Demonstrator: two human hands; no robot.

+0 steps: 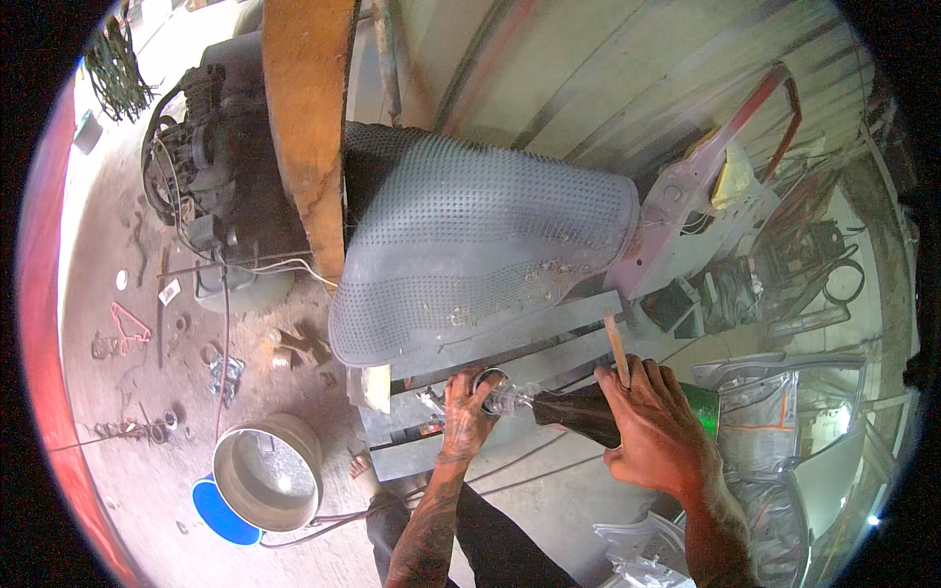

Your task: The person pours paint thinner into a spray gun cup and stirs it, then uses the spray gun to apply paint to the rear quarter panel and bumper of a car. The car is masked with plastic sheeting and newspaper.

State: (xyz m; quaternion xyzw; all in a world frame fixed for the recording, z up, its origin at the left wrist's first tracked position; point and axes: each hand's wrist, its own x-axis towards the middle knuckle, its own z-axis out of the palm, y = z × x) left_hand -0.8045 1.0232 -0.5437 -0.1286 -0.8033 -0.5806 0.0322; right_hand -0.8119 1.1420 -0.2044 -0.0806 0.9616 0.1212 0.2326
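Observation:
Over the grey slatted bench (578, 333), my left hand (469, 416) is closed round a small clear cup-like container (495, 390) with a round dark opening. A dark bottle (578, 416) lies nearly level in my right hand (662, 426), its green end to the right. The bottle's narrow end points at the clear container; whether they touch or liquid flows between them, I cannot tell. A flat wooden stick (616, 348) sticks up from between my right fingers. Beyond both hands, a large grey dimpled mat (480, 240) bears crumbs of debris.
An orange-brown upright board (306, 127) stands before a dark engine (221, 147). On the left floor are a metal bucket (310, 470), a blue bucket (221, 514) and scattered parts. Cables (549, 470) run near my legs. A pinkish panel (676, 235) leans at right.

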